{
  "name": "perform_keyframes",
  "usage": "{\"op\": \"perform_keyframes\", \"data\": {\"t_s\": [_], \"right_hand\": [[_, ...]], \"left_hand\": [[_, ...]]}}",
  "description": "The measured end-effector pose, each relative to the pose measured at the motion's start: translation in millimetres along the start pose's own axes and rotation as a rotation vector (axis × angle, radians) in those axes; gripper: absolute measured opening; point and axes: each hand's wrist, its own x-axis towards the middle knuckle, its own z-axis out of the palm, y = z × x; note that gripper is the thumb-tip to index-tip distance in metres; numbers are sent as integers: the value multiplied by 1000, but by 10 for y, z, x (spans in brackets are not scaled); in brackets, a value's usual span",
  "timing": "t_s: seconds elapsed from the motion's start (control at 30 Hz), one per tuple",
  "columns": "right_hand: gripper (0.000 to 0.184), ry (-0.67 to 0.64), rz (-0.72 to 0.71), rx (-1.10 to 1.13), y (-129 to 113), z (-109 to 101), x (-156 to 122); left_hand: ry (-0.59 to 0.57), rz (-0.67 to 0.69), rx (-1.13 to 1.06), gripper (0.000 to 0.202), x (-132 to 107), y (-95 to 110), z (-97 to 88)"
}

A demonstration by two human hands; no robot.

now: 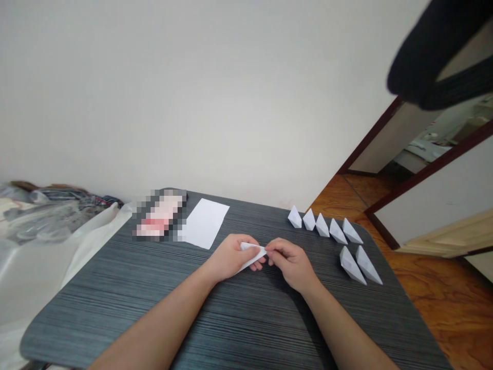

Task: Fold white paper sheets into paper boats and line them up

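- The folded paper (pixel 252 255) sits just below the middle of the frame, held slightly above the table (pixel 231 329) between both hands.
- The left hand (pixel 230 258) is closed on its left end, with the fingers curled over the top edge.
- The right hand (pixel 291 262) pinches the right tip between thumb and forefinger.
- Handling, as judged: the piece is very light, thin and limp. It creases under any pressure, tears easily and gives little grip.
- Recommended hold: the layered ends or the folded edges, where it is likely stiffest, using fingertip pressure only.
- Appearance: white and narrow, tapering to a point at the right. The hands largely hide its inner folds.
- Nearby: a flat white sheet (pixel 204 222) lies to the upper left. Finished paper shapes (pixel 325 226) are lined up at the right.
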Motion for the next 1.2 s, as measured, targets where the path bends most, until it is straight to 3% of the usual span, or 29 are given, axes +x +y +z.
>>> {"op": "perform_keyframes", "data": {"t_s": [0.47, 0.67, 0.9, 1.2], "right_hand": [[18, -81, -94, -121, -68, -4, -1], [13, -6, 138, 62, 10, 35, -48], [20, -111, 128, -208, -43, 29, -14], [19, -95, 101, -277, -66, 47, -3]], "left_hand": [[13, -35, 18, 25, 3, -8, 9], [70, -4, 38, 23, 10, -32, 0], [27, 29, 190, 20, -17, -19, 16], [15, 22, 239, 22, -7, 13, 15]]}}
